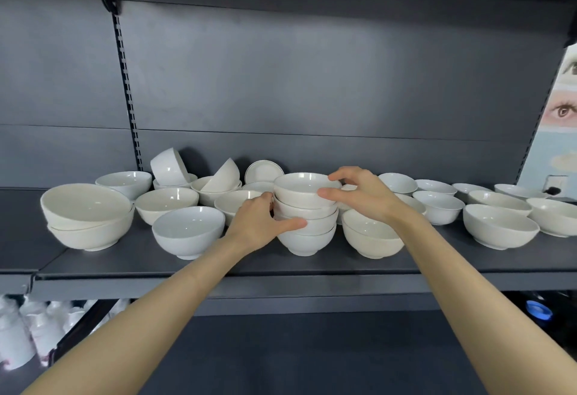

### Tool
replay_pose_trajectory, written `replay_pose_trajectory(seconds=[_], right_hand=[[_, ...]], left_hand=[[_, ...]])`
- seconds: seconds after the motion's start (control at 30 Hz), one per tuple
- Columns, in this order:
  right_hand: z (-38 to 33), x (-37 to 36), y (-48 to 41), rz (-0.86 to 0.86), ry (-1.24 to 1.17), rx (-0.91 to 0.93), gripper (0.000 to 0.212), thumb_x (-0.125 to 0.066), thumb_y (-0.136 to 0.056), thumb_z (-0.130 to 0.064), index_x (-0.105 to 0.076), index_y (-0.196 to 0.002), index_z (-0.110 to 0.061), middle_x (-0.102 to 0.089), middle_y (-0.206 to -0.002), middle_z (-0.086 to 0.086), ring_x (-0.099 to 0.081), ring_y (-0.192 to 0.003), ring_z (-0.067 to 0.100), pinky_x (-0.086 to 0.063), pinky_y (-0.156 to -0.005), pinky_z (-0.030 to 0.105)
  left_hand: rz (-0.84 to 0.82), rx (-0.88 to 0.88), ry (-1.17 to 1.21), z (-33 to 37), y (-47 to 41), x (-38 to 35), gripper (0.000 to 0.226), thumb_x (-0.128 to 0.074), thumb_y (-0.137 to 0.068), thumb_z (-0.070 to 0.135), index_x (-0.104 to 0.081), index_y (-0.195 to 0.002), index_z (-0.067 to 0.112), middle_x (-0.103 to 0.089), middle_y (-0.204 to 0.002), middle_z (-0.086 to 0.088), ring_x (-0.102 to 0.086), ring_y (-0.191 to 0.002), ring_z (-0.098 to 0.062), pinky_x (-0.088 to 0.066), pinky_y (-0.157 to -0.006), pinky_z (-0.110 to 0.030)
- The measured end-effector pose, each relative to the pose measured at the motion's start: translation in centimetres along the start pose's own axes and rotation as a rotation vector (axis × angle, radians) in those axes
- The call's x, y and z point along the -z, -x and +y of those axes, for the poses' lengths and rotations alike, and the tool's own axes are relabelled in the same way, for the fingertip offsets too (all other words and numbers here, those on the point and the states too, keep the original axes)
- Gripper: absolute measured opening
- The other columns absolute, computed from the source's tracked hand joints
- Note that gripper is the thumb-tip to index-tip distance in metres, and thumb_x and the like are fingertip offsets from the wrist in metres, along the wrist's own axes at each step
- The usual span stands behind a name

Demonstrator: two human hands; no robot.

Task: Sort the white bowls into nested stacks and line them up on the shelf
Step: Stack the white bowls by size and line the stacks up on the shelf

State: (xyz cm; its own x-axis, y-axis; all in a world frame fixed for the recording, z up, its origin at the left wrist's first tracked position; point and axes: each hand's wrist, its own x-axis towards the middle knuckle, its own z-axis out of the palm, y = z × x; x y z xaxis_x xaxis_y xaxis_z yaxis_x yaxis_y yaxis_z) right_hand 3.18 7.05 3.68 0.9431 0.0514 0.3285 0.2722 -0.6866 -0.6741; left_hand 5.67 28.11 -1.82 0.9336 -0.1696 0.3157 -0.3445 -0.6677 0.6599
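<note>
A nested stack of several white bowls (307, 232) stands at the middle of the dark shelf (218, 265). My left hand (259, 226) grips the stack's left side, thumb across a lower bowl. My right hand (359, 194) pinches the right rim of the top bowl (304, 190), thumb on the outer wall, fingers over the rim. Loose white bowls lie all along the shelf: a large nested pair (87, 219) at the left, a single bowl (189, 233) beside my left hand, another (373, 238) under my right wrist.
Two bowls (170, 166) lie tipped at the back, and a small plate (263, 171) leans on the back panel. More bowls (499, 227) fill the right end. A printed panel (559, 107) stands at the far right. White cups (31, 329) sit on the lower shelf.
</note>
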Motion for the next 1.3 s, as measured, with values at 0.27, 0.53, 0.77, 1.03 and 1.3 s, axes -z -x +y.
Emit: replay_pose_trajectory(seconds=[0.27, 0.53, 0.77, 1.03, 1.3], right_hand=[[-4.4, 0.9, -0.4, -0.031, 0.235, 0.191, 0.046, -0.069, -0.086, -0.032, -0.059, -0.126, -0.013, -0.053, -0.137, 0.001, -0.042, -0.131, 0.019, -0.032, -0.094, 0.023], [-9.7, -3.7, -1.1, -0.104, 0.281, 0.334, 0.044, -0.069, -0.084, -0.033, -0.059, -0.124, -0.016, -0.055, -0.132, 0.002, -0.049, -0.122, 0.024, -0.041, -0.102, 0.044], [-11.2, -10.2, -1.2, -0.149, 0.25, 0.335, 0.047, -0.07, -0.084, -0.036, -0.057, -0.125, -0.016, -0.055, -0.127, 0.003, -0.05, -0.117, 0.021, -0.041, -0.094, 0.032], [-9.5, -16.6, -0.1, -0.161, 0.197, 0.146, 0.056, -0.07, -0.084, -0.039, -0.053, -0.133, -0.018, -0.051, -0.132, -0.003, -0.045, -0.126, 0.018, -0.033, -0.085, 0.024], [-8.7, -18.8, 0.8, -0.15, -0.066, -0.015, 0.051, -0.079, -0.077, -0.031, -0.061, -0.123, -0.015, -0.058, -0.107, -0.006, -0.055, -0.095, 0.008, -0.039, -0.067, -0.003]], left_hand=[[0.094, -0.043, -0.32, 1.4, 1.7, 6.1, 0.056, -0.074, -0.077, 0.046, -0.061, -0.123, 0.017, -0.064, -0.119, 0.0, -0.056, -0.111, -0.022, -0.045, -0.092, -0.034], [0.194, 0.005, -0.626, -1.2, 6.4, 13.2, 0.056, -0.068, -0.081, 0.049, -0.057, -0.128, 0.021, -0.064, -0.122, -0.002, -0.055, -0.115, -0.027, -0.042, -0.096, -0.038], [0.183, 0.088, -0.512, -6.8, 10.2, 15.7, 0.057, -0.073, -0.079, 0.044, -0.058, -0.126, 0.017, -0.064, -0.118, -0.003, -0.057, -0.11, -0.024, -0.043, -0.087, -0.033], [0.046, 0.107, -0.201, -14.3, 9.5, 14.3, 0.07, -0.081, -0.073, 0.037, -0.052, -0.13, 0.009, -0.059, -0.118, -0.003, -0.056, -0.111, -0.02, -0.046, -0.092, -0.03], [-0.113, 0.097, 0.163, -16.8, 5.9, 12.4, 0.082, -0.086, -0.066, 0.034, -0.043, -0.135, 0.019, -0.063, -0.116, 0.006, -0.06, -0.108, -0.011, -0.048, -0.097, -0.029]])
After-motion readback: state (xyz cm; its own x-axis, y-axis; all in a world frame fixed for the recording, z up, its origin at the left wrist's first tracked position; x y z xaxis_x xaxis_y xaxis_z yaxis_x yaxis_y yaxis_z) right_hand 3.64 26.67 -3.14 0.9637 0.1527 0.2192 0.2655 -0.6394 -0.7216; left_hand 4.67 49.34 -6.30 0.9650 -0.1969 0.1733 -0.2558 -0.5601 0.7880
